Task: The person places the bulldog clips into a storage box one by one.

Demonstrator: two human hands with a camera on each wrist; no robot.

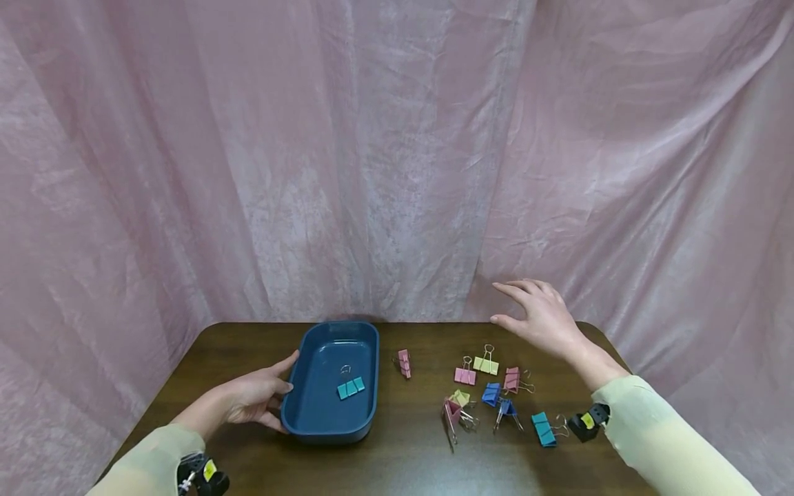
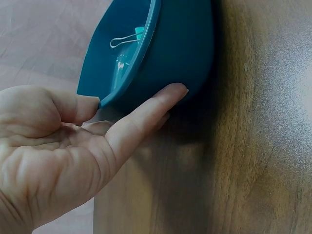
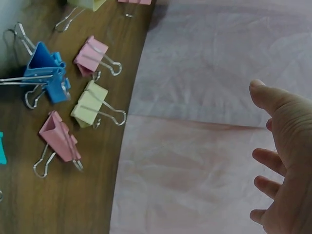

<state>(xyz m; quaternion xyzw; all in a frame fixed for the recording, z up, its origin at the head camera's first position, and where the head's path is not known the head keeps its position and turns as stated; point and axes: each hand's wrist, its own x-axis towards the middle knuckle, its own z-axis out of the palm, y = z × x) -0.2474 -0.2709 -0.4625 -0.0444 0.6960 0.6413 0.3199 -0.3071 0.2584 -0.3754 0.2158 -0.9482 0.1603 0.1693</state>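
At the left, my left hand holds the near-left side of a deep blue tray. In the left wrist view, its thumb is at the rim and its fingers lie against the outer wall. Inside the tray lies one teal binder clip. My right hand is raised past the back right of the table, its fingers spread and holding nothing. Nearest below it are a yellow binder clip and a pink binder clip.
On the brown table lie more binder clips: a pink one beside the tray, another pink one, blue ones, a teal one and a red-and-yellow cluster. A pink curtain hangs behind.
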